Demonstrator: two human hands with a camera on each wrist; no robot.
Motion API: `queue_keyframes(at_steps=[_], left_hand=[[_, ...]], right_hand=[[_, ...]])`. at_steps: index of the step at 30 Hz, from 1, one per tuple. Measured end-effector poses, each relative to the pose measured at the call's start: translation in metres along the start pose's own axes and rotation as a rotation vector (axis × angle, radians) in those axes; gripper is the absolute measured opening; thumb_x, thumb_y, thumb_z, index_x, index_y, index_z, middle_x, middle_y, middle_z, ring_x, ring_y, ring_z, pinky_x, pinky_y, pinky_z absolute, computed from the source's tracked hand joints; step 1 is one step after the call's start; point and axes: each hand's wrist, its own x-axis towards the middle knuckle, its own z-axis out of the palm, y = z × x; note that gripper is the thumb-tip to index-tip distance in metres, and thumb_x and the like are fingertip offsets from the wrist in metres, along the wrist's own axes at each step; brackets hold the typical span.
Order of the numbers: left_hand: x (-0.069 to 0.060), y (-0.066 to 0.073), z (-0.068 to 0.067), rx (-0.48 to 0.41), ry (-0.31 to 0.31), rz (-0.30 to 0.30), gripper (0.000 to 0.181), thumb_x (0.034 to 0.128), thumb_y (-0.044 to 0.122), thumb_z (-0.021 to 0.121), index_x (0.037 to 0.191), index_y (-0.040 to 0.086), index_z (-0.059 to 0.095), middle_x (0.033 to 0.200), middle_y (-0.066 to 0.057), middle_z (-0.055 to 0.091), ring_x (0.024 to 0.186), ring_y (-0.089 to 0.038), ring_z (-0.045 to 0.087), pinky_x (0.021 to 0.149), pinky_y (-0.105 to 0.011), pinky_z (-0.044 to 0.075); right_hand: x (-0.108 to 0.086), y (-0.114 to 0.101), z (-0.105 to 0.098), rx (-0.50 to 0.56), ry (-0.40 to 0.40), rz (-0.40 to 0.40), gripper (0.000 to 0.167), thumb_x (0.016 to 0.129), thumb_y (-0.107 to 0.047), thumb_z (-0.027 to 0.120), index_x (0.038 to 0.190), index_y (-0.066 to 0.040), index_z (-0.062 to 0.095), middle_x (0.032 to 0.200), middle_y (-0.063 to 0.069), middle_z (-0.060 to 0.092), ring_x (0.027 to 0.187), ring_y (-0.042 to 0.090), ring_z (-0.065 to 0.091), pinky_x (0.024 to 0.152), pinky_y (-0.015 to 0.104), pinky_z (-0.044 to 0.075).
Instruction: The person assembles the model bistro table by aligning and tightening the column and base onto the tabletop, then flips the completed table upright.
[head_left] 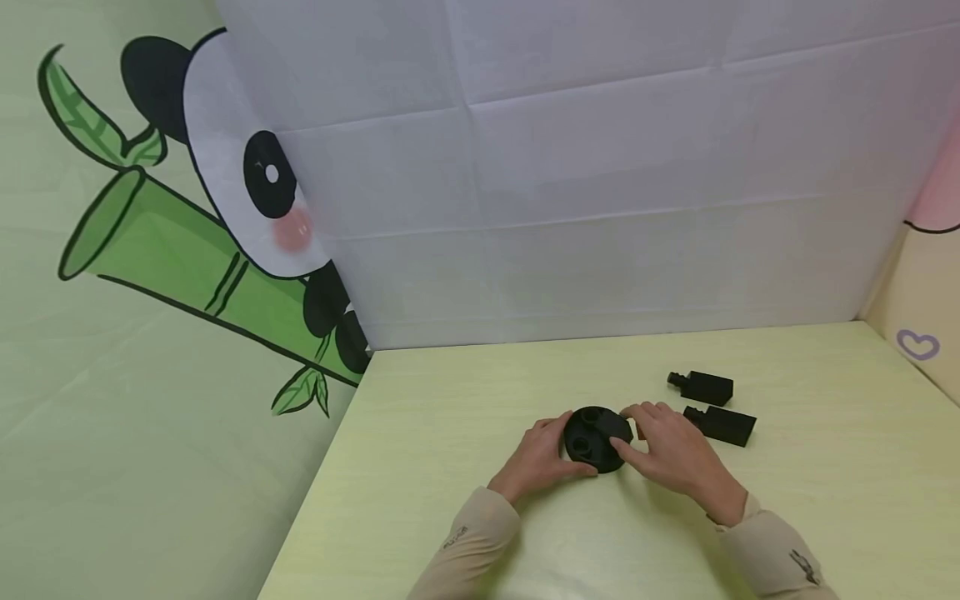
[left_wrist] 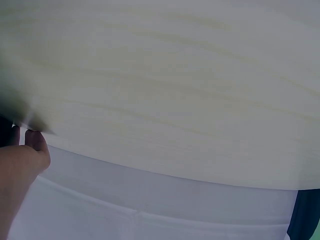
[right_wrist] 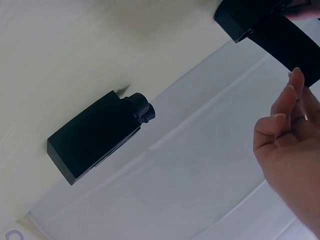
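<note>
A round black holder (head_left: 581, 461) with round sockets in its top stands on the table. My left hand (head_left: 542, 457) grips its left side, thumb at the near edge and fingers at the far edge. On the holder's right part is a black block (head_left: 614, 427), which my right hand (head_left: 671, 446) pinches between thumb and fingers. How far the block sits in the holder is hidden. Two loose black bottle-shaped blocks with narrow ringed necks lie to the right: a farther one (head_left: 708, 388) and a nearer one (head_left: 726, 426), close beyond my right hand.
The pale yellow table (head_left: 450, 392) meets a white cloth wall (head_left: 600, 250) at the back. To the left hangs a green cloth (head_left: 150, 458) with a panda and bamboo print. A cream panel (head_left: 930, 292) borders the right side.
</note>
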Motion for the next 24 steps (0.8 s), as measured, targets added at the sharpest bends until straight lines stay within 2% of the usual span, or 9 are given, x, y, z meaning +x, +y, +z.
queue_keyframes(at_steps=[3, 5, 9, 11, 14, 19, 24], left_hand=[[0.000, 0.000, 0.000, 0.000, 0.000, 0.001, 0.100, 0.0820, 0.056, 0.084, 0.158, 0.008, 0.042, 0.148, -0.009, 0.056, 0.139, -0.030, 0.047, 0.110, -0.047, 0.043], [0.000, 0.000, 0.000, 0.003, 0.000, 0.003, 0.100, 0.0820, 0.056, 0.085, 0.158, 0.008, 0.042, 0.148, -0.009, 0.056, 0.139, -0.030, 0.047, 0.110, -0.047, 0.042], [0.000, 0.000, 0.000, 0.003, 0.002, 0.003, 0.100, 0.0816, 0.056, 0.085, 0.158, 0.008, 0.042, 0.148, -0.010, 0.056, 0.139, -0.030, 0.047, 0.110, -0.047, 0.042], [-0.001, -0.001, 0.000, 0.000, 0.003, 0.000, 0.100, 0.0815, 0.056, 0.085, 0.158, 0.008, 0.042, 0.148, -0.009, 0.056, 0.139, -0.030, 0.047, 0.110, -0.047, 0.043], [-0.001, -0.001, 0.001, -0.003, 0.003, 0.000, 0.100, 0.0814, 0.056, 0.085, 0.158, 0.008, 0.042, 0.148, -0.009, 0.056, 0.138, -0.030, 0.047, 0.110, -0.047, 0.043], [0.000, 0.000, 0.001, 0.004, 0.011, 0.009, 0.100, 0.0811, 0.056, 0.085, 0.157, 0.007, 0.043, 0.146, -0.010, 0.057, 0.137, -0.030, 0.048, 0.109, -0.046, 0.044], [0.000, 0.001, 0.000, 0.007, 0.008, 0.006, 0.100, 0.0815, 0.057, 0.085, 0.158, 0.007, 0.043, 0.147, -0.010, 0.057, 0.137, -0.030, 0.048, 0.110, -0.045, 0.043]], right_hand=[[0.001, -0.001, 0.001, -0.003, -0.006, 0.013, 0.037, 0.091, -0.035, 0.080, 0.107, -0.004, 0.070, 0.076, -0.005, 0.052, 0.070, 0.011, 0.046, 0.061, 0.030, 0.042], [0.001, -0.001, 0.001, 0.001, -0.012, 0.028, 0.043, 0.091, -0.038, 0.080, 0.112, -0.003, 0.070, 0.078, -0.003, 0.054, 0.072, 0.013, 0.049, 0.062, 0.032, 0.044], [0.004, 0.000, 0.003, 0.054, -0.047, 0.014, 0.053, 0.094, -0.036, 0.077, 0.131, -0.001, 0.065, 0.095, 0.004, 0.062, 0.084, 0.020, 0.057, 0.070, 0.039, 0.050], [0.006, 0.002, 0.005, 0.098, -0.073, 0.008, 0.052, 0.096, -0.034, 0.075, 0.134, -0.001, 0.063, 0.104, 0.006, 0.062, 0.091, 0.023, 0.059, 0.074, 0.043, 0.052], [0.009, 0.004, 0.008, 0.145, -0.086, 0.034, 0.049, 0.097, -0.035, 0.074, 0.130, 0.000, 0.064, 0.107, 0.009, 0.062, 0.094, 0.026, 0.059, 0.076, 0.044, 0.052], [0.011, 0.007, 0.013, 0.127, -0.044, 0.077, 0.050, 0.097, -0.040, 0.074, 0.126, 0.000, 0.066, 0.104, 0.011, 0.060, 0.091, 0.024, 0.056, 0.075, 0.043, 0.050], [0.012, 0.008, 0.013, 0.148, -0.029, 0.058, 0.042, 0.098, -0.032, 0.073, 0.126, -0.001, 0.067, 0.101, 0.009, 0.059, 0.088, 0.022, 0.054, 0.073, 0.042, 0.048]])
